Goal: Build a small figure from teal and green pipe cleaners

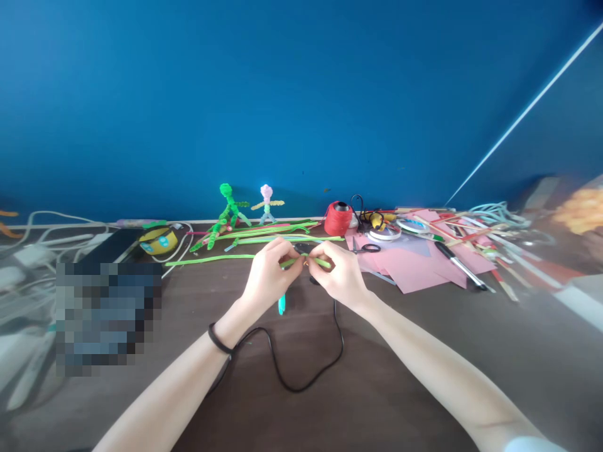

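Note:
My left hand [270,271] pinches a light green pipe cleaner [211,258], whose long end sticks out to the left. Close beside it, my right hand [342,276] has thumb and fingers closed on a short green stretch of pipe cleaner [321,262]. The fingertips of both hands nearly meet above the table. Below my left hand shows a turquoise fuzzy piece [281,304]; what it joins is hidden. A dark object [303,249] lies behind the fingertips, mostly covered. More green pipe cleaners [282,233] lie just beyond my hands.
Two pipe-cleaner figures, one green [226,204] and one pink-topped [266,194], stand near the blue wall. Rightward are a red thread spool [338,218], scissors [370,248], pink paper [414,270] and a marker [459,267]. A black cord [294,390] loops in front; white cables [42,251] crowd the left.

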Motion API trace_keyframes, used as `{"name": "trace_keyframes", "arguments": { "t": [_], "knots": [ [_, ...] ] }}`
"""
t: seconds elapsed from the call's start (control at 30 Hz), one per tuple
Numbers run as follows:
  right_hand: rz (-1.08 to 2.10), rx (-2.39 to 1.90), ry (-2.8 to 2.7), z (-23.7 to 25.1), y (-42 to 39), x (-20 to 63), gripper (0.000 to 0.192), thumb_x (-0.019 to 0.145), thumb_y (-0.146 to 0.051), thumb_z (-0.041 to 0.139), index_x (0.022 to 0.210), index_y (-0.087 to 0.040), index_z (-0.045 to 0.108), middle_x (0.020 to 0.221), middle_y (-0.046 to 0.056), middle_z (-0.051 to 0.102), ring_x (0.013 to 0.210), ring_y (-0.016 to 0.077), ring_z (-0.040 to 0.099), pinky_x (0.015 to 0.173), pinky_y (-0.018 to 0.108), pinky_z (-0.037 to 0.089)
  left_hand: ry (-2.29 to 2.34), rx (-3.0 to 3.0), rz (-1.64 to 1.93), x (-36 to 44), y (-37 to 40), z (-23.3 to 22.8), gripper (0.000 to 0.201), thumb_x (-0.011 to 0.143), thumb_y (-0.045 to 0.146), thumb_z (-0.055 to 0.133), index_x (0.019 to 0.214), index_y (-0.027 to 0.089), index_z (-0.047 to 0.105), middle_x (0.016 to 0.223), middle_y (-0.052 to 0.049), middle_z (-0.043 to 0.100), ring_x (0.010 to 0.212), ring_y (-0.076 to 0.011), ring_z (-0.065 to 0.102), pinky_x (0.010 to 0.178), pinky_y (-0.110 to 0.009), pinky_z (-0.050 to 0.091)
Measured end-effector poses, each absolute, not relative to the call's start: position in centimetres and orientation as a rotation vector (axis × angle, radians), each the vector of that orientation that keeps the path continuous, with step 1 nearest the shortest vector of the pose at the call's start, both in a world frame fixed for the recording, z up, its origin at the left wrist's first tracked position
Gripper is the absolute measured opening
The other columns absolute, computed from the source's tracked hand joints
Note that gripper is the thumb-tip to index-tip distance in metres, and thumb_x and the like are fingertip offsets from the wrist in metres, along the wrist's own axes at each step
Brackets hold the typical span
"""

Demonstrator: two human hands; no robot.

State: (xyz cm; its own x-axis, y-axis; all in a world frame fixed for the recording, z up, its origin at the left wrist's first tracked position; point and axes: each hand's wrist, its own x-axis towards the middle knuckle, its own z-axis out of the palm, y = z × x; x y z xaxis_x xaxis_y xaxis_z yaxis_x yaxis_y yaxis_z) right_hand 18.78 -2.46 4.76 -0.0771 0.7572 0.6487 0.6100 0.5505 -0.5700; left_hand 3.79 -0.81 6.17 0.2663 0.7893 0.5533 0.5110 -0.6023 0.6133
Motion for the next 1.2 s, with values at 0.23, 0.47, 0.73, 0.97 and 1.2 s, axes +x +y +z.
{"name": "trace_keyframes", "arguments": {
  "t": [0.23, 0.47, 0.73, 0.97, 1.2],
  "knots": [
    [0.185, -1.136, -1.809, 4.6, -2.6, 18.5, 0.014, 0.073, -0.017, 0.051, 0.063, -0.019, 0.042, 0.054, -0.004, 0.044, 0.048, 0.0085, 0.039, 0.048, 0.02, 0.033, 1.144, 2.347, 1.306, 4.1, -1.0, 5.5, 0.015, 0.068, 0.008, 0.051, 0.058, 0.018, 0.044, 0.062, 0.004, 0.04, 0.057, -0.0087, 0.04, 0.051, -0.02, 0.033],
    [0.142, -1.1, -1.856, 4.4, -2.5, 18.6, 0.015, 0.073, -0.016, 0.05, 0.062, -0.019, 0.041, 0.053, -0.004, 0.041, 0.048, 0.0092, 0.039, 0.049, 0.021, 0.033, 1.166, 2.405, 1.262, 4.1, -0.9, 5.4, 0.014, 0.069, 0.01, 0.05, 0.059, 0.019, 0.044, 0.064, 0.003, 0.042, 0.061, -0.0096, 0.043, 0.054, -0.02, 0.035],
    [0.288, -1.135, -1.853, 4.5, -2.1, 19.0, 0.01, 0.077, -0.021, 0.051, 0.067, -0.019, 0.049, 0.053, -0.004, 0.044, 0.048, 0.0093, 0.042, 0.049, 0.021, 0.035, 1.265, 2.314, 1.166, 3.7, -0.6, 5.6, 0.01, 0.073, 0.017, 0.049, 0.064, 0.019, 0.049, 0.069, 0.001, 0.048, 0.062, -0.0107, 0.046, 0.056, -0.022, 0.036],
    [0.366, -1.221, -1.807, 3.9, -1.3, 19.4, 0.011, 0.079, -0.029, 0.055, 0.081, -0.018, 0.059, 0.059, -0.001, 0.054, 0.054, 0.0115, 0.048, 0.056, 0.023, 0.04, 1.186, 2.01, 0.888, 2.4, 1.2, 5.7, 0.014, 0.074, 0.032, 0.056, 0.077, 0.019, 0.06, 0.077, -0.001, 0.062, 0.068, -0.0131, 0.053, 0.065, -0.026, 0.041],
    [0.319, -1.097, -1.908, 3.3, -1.1, 19.3, 0.012, 0.082, -0.026, 0.052, 0.083, -0.018, 0.061, 0.078, 0.004, 0.061, 0.072, 0.0145, 0.055, 0.064, 0.025, 0.043, 0.984, 1.525, 0.632, 1.9, 1.5, 6.1, 0.021, 0.069, 0.035, 0.061, 0.077, 0.015, 0.06, 0.073, -0.001, 0.06, 0.065, -0.011, 0.053, 0.063, -0.025, 0.042]
  ]
}}
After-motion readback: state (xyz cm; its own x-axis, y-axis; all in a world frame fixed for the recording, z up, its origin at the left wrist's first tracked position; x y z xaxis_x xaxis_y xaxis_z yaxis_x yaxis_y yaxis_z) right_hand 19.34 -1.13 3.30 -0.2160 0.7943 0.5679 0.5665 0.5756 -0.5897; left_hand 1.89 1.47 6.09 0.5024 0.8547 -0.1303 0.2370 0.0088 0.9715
